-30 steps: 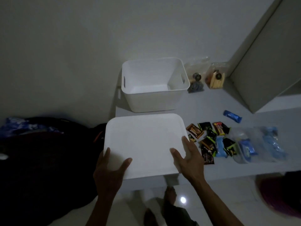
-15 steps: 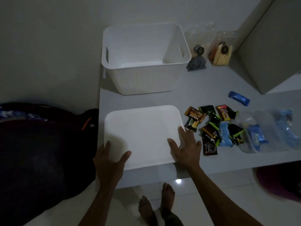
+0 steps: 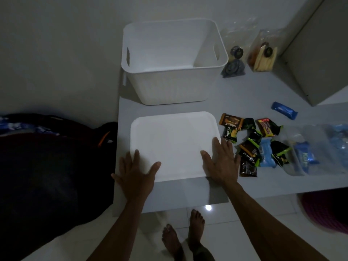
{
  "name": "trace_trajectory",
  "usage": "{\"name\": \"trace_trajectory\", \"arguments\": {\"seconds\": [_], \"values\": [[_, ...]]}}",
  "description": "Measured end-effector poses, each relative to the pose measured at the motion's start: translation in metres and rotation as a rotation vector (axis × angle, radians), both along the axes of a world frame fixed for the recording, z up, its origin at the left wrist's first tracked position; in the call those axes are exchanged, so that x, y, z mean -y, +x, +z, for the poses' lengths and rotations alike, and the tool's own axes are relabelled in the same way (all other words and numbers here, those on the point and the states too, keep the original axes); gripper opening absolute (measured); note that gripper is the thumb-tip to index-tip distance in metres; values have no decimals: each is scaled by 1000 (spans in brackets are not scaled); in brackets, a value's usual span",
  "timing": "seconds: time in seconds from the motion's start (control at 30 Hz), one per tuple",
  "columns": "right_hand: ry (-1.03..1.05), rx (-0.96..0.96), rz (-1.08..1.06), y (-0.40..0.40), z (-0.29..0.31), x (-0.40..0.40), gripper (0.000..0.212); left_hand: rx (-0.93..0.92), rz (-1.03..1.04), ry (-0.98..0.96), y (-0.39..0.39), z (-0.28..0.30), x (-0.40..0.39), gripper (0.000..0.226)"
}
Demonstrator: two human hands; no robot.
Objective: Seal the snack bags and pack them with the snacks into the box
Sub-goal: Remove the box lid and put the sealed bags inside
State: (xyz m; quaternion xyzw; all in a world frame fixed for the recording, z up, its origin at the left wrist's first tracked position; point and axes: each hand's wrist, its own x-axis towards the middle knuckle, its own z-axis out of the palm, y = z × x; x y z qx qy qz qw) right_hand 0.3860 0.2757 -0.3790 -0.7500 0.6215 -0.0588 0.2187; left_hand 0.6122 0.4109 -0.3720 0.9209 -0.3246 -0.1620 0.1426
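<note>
An empty white box with cut-out handles stands at the back of the grey counter. Its flat white lid lies in front of it. My left hand rests flat on the lid's near left corner, and my right hand lies flat on its near right corner, fingers straight. Several small snack packets lie scattered right of the lid. A blue snack bar sits farther back. Clear bags with blue snacks lie at the right. Two clear snack bags with dark clips lean against the back wall.
A dark bag or bundle fills the floor to the left of the counter. A grey cabinet side rises at the back right. My bare feet stand on pale tiles below, and a dark red mat lies at the right.
The lid has come down flat onto the counter in front of the box, farther from the near edge. Both hands stayed on its near corners. The view has tilted down.
</note>
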Motion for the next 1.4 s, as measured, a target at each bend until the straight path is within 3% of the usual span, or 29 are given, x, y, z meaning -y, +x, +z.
{"name": "trace_trajectory", "arguments": {"seconds": [0.2, 0.43, 0.57, 0.73, 1.07, 1.4], "values": [[129, 240, -55, -3, 44, -12, 77, -80, -37, 19, -2, 47, -3, 92], [126, 463, -158, -8, 129, -19, 58, -275, -52, -322, -16, 125, 18, 76], [69, 486, -158, -30, 171, 2, 43, -298, -140, -494, -32, 170, 56, 61], [13, 494, -192, -75, 203, 49, 39, -271, -280, -620, -67, 209, 114, 49], [-142, 381, -109, -148, 226, 226, 42, -104, -504, -715, -141, 231, 280, 40], [-102, 198, 64, -153, 206, 442, 43, 115, -449, -476, -142, 192, 454, 40]]}}
